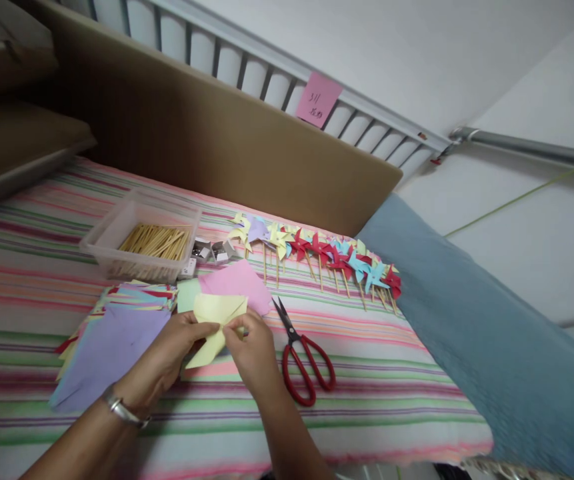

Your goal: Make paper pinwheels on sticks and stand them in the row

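Observation:
A pale yellow piece of paper (217, 310), cut and partly folded, is held up between both hands. My left hand (181, 343) pinches its left side near the middle. Fingers of my right hand (251, 343) are closed on the paper's centre, where the fingertips of both hands meet. Beneath it lie a pink paper sheet (237, 280) and a light green sheet (187, 293). Just right of my right hand rest scissors (291, 333) with red handles, blades slightly apart. To the left is a stack of coloured paper with a purple sheet (117, 347) on top.
A clear plastic box (139, 263) holds many wooden sticks (154, 241). Small boxes (223, 251) with metal pieces stand beside it. A row of finished paper pinwheels (319, 247) lies along the back. A cardboard panel (227, 133) borders the striped tablecloth (367, 400).

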`<state>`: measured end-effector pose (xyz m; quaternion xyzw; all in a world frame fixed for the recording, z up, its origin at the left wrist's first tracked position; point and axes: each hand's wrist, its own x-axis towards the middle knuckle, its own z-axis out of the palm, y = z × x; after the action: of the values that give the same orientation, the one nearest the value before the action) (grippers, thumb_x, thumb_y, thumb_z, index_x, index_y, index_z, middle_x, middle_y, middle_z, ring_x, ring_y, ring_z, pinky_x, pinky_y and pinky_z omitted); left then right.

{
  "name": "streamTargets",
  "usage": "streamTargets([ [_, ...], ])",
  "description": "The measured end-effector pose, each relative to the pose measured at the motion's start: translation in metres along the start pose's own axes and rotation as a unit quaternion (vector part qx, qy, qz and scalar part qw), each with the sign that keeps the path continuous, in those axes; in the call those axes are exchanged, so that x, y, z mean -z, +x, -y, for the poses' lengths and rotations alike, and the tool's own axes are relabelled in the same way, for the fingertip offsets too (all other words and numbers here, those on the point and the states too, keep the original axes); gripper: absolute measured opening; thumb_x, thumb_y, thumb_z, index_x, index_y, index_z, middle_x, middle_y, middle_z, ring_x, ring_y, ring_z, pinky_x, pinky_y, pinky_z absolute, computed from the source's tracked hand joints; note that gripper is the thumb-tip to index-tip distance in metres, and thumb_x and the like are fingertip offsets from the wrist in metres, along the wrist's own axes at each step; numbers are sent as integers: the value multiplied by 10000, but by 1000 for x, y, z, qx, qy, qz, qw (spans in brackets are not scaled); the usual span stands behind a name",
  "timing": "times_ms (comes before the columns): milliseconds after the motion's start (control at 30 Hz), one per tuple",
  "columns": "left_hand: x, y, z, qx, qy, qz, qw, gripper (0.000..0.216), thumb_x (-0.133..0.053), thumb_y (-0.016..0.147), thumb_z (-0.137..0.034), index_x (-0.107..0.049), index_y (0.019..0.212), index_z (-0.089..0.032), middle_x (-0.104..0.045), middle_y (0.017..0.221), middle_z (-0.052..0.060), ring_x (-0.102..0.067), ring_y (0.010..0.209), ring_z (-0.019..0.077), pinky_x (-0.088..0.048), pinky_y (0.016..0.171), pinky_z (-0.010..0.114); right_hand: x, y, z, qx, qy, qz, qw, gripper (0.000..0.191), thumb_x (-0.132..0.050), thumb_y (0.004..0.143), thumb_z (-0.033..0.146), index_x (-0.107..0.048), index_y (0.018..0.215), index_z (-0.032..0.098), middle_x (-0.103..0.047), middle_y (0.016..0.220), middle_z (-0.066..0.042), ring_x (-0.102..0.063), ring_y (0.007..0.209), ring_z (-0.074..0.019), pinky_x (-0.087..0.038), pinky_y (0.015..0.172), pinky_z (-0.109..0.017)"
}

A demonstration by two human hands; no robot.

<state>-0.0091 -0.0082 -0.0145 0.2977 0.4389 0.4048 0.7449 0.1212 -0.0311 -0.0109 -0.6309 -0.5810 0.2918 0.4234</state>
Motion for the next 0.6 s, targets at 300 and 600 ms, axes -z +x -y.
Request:
streamTargets([
  [300, 2, 1, 3, 4, 20, -15, 1000, 179, -785, 504, -241, -652, 567, -139, -620, 500, 23, -554, 480, 156, -383, 495, 249, -4, 1, -4, 15, -66, -36, 997, 109, -554, 673, 147, -541, 580, 203, -572, 694, -17, -564, 765, -184, -436, 722, -294],
  [600, 8, 6, -3, 6, 86, -29, 996, 220, -755, 529, -241, -710, 706, -118, -713, 670, 92, -632, 581, 216, -452, 550, 270, 13, 10, -3, -86, 84, -31, 992, 381, -650, 652, 231, -583, 1027, 227, -623, 1077, -56, -572, 1014, -217, -431, 877, -347],
])
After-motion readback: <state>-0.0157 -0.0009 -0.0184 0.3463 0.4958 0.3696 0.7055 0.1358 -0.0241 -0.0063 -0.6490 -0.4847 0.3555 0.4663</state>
